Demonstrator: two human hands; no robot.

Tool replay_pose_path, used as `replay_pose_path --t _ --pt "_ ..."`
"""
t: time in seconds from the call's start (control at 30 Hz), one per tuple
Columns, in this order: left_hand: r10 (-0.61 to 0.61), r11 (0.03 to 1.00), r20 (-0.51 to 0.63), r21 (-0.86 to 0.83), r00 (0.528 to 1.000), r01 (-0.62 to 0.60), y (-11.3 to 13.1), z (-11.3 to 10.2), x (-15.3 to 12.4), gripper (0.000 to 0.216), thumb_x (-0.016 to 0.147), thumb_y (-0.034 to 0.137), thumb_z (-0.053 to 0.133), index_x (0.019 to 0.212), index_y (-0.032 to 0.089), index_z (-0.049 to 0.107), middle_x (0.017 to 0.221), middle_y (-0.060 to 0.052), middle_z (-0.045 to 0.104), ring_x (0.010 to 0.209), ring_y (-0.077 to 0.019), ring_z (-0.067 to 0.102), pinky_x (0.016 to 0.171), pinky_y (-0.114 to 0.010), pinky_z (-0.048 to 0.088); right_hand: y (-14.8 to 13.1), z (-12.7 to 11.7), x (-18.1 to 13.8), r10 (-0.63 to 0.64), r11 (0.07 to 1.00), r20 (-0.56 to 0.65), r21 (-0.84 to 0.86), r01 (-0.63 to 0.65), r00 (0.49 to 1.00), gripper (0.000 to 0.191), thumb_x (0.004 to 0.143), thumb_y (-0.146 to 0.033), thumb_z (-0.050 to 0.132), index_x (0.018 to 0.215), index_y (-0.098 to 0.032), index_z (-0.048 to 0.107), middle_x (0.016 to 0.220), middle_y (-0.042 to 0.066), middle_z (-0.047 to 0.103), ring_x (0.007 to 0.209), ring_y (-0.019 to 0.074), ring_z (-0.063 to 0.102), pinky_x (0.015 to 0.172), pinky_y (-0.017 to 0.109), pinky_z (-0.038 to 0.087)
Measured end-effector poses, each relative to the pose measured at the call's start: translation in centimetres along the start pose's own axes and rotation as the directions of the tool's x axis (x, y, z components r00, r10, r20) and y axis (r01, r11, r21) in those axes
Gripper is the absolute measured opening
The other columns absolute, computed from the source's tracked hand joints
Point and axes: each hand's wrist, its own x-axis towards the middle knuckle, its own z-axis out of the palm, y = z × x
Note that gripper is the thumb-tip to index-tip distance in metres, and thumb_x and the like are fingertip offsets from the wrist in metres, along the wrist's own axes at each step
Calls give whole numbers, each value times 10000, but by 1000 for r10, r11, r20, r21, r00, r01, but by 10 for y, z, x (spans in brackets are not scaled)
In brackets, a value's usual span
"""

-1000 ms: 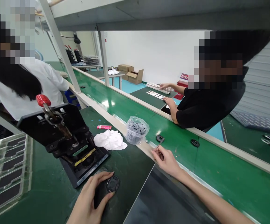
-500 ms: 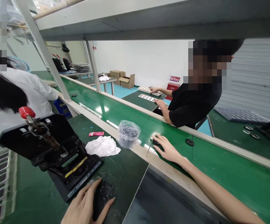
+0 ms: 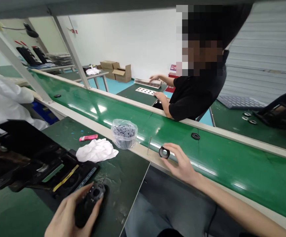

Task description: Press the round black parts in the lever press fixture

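Observation:
My left hand (image 3: 70, 210) grips a black round part (image 3: 99, 195) with a hole in its middle, between thumb and fingers, over the dark green table. Between the thumb and fingers of my right hand (image 3: 183, 166) is a black ring (image 3: 160, 153), held up near the belt's close edge. A black clamp press (image 3: 40, 168) with a yellow strip stands beside my left hand. A thin upright metal pin (image 3: 149, 146) rises from the pale rail, left of the ring.
A white crumpled cloth (image 3: 97, 150), a pink box cutter (image 3: 88, 137) and a plastic-wrapped bundle of dark parts (image 3: 124, 135) lie beyond the press. Another black ring (image 3: 195, 136) rests on the green belt (image 3: 172, 125). Across it sits a co-worker in black (image 3: 194, 92).
My right hand has come off the belt toward me with the black ring. My left hand has closed on the round part and lifted it from the table. The view has shifted right.

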Motion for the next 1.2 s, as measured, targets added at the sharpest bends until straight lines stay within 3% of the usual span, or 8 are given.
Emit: replay_pose_path --t 0.1,0.17,0.23,0.33,0.4,0.47,0.77,1.2 --pt "-30 999 -78 38 997 33 7 -18 11 469 961 596 578 1266 241 591 1094 -90 725 887 -294 737 812 -444 650 -14 0 -7 -147 987 90 73 141 985 515 976 -154 649 1464 -195 490 1242 160 668 1186 253 682 1003 390 610" --pt "-59 996 -63 70 996 63 9 -28 16 439 977 546 579 1273 222 584 1107 -100 718 911 -278 731 828 -417 644 -16 1 -8 -158 985 107 82 150 982 474 970 -154 654 1424 -197 528 1207 148 684 1128 247 703 964 379 622" --pt "-105 990 -83 86 991 112 4 -34 18 394 986 499 575 1250 207 586 1110 -103 717 930 -265 724 843 -402 639 -11 4 -8 -96 995 76 45 93 992 388 965 -189 663 1346 -201 586 1168 134 698 1066 250 716 922 385 626" --pt "-175 978 -87 99 981 183 -7 -39 16 367 976 479 584 1216 200 595 1117 -94 719 954 -250 717 861 -389 632 1 10 -10 96 995 68 7 -96 993 283 971 -334 673 1223 -207 646 1123 109 709 1015 257 717 892 397 612" --pt "-224 968 -78 99 971 231 -13 -38 15 365 970 469 586 1215 198 593 1143 -93 714 979 -244 714 888 -389 625 8 12 -14 217 974 97 36 -222 971 310 969 -438 667 1183 -213 659 1111 92 709 999 252 714 901 397 600" --pt "-250 963 -63 85 966 255 -17 -36 15 361 968 462 586 1213 196 588 1170 -96 708 1018 -243 708 921 -392 617 12 13 -17 261 961 133 58 -270 956 344 966 -490 657 1177 -219 661 1121 85 705 1001 251 710 913 400 587" --pt "-254 965 -3 69 967 254 -18 -28 24 385 967 458 580 1249 197 573 1197 -101 706 1078 -262 694 979 -430 597 2 12 -8 11 1000 168 -4 -10 986 267 1016 -375 576 1210 -194 608 1134 106 689 1001 237 702 871 351 568" --pt "-231 972 28 44 973 229 -22 -32 25 387 993 460 568 1274 194 564 1248 -100 687 1119 -259 689 1000 -422 602 3 13 -8 10 1000 185 -13 -8 983 258 1023 -366 571 1215 -195 602 1127 104 690 997 230 703 878 343 570"
